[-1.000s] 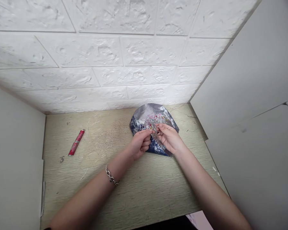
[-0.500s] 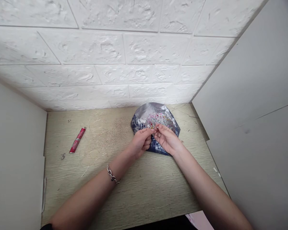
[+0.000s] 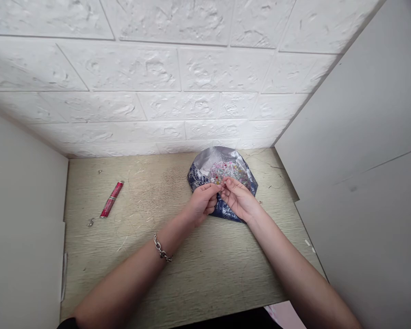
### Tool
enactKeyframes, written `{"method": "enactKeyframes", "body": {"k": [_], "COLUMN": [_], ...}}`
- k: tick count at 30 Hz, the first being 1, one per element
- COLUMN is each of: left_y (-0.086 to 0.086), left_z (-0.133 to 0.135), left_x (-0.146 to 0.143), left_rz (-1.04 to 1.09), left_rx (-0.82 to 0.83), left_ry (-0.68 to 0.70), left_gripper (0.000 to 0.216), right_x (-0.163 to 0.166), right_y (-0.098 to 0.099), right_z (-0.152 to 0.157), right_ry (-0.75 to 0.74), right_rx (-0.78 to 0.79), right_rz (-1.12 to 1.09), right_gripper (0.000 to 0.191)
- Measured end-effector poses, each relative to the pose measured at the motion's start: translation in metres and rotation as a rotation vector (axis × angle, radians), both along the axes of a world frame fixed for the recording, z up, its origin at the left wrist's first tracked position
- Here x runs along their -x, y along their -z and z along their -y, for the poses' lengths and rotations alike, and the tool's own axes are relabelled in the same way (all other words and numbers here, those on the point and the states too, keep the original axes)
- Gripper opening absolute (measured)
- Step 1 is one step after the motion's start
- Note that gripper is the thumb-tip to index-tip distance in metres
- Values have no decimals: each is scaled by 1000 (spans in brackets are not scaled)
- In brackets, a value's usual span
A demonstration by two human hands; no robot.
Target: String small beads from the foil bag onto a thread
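A silver chain bracelet (image 3: pixel 161 249) rings the forearm behind the left hand (image 3: pixel 202 201), whose thumb and forefinger press together, meeting the right hand's (image 3: pixel 239 199) fingertips; whether those clamp anything, I cannot tell. They meet over multicoloured beads (image 3: pixel 226 170) inside an open blue foil bag (image 3: pixel 222 211), probably so drops fall back in. Leftward lies a red tube (image 3: pixel 112 199); beyond, a brick-patterned wall (image 3: pixel 205 68)

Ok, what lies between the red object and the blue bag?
The head view shows brownish specks and thin pale strands on the tabletop between the red object and blue bag; whether the specks are loose is unclear.
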State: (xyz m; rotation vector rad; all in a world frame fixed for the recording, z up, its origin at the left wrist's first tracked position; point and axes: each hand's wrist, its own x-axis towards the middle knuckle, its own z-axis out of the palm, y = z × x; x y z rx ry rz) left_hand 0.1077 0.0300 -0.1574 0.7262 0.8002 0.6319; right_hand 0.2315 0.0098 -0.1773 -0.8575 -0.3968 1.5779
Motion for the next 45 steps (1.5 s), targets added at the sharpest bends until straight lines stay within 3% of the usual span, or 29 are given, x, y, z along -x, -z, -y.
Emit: {"method": "enactKeyframes", "body": {"k": [28,45], "left_y": [1,9], "left_z": [1,0], "left_x": [0,1], "left_rz": [1,26], "left_rx": [-14,-20], "left_ry": [14,30], "left_gripper": [25,27], "right_x": [3,-11], "right_y": [-1,-4], "right_z": [0,1], "right_ry": [0,-59], "right_rx": [-12,-106], "right_rz": [95,465], "right_gripper": [19,18]}}
